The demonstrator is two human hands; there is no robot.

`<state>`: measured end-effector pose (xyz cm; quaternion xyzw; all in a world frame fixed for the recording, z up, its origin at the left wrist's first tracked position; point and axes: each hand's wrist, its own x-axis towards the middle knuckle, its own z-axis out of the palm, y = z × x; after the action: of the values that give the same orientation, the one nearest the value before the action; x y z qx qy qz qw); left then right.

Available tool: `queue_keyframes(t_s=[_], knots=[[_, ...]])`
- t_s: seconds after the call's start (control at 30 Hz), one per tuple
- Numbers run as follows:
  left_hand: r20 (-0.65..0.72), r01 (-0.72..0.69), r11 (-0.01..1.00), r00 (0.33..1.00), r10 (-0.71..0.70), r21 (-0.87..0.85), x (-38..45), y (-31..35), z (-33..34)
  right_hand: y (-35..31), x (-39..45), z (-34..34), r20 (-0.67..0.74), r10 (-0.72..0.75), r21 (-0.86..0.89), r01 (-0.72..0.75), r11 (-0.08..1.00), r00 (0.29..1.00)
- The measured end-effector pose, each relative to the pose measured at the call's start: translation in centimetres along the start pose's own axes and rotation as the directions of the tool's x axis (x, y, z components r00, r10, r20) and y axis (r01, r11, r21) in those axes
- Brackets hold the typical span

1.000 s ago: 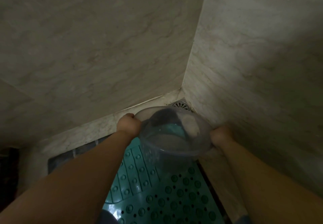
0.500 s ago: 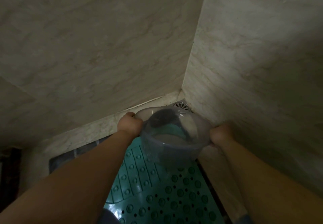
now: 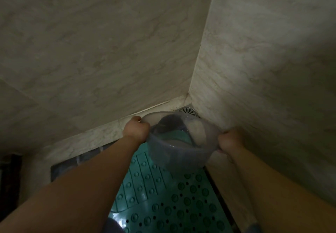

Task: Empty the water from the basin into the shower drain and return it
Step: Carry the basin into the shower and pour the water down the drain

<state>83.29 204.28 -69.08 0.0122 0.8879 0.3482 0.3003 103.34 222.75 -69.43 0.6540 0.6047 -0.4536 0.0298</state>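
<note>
At nine o'clock on the rim, your left hand is closed on the basin; at three o'clock your right hand grips the opposite edge. You hold the clear basin tipped away from you, above the far end of the green mat, its far lip close over the drain in the corner at twelve o'clock. Some water seems to remain inside, so the pour looks unfinished; emptying it and carrying it back are left.
</note>
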Motion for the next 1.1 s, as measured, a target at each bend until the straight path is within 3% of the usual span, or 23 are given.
queue_keyframes(t_s=[0.17, 0.37, 1.1], knots=[[0.034, 0.044, 0.993, 0.999, -0.041, -0.108, -0.15, 0.12, -0.36, -0.18, -0.31, -0.14, -0.004, -0.018, 0.039, 0.018, 0.999, 1.0], [0.042, 0.041, 0.995, 0.998, -0.038, -0.091, -0.28, 0.13, -0.48, -0.36, -0.31, -0.13, -0.017, -0.014, 0.055, 0.015, 0.998, 1.0], [0.117, 0.071, 0.953, 0.992, -0.038, -0.293, 0.22, -0.04, 0.11, -0.57, -0.12, -0.15, -0.056, -0.06, 0.117, 0.066, 0.991, 0.997]])
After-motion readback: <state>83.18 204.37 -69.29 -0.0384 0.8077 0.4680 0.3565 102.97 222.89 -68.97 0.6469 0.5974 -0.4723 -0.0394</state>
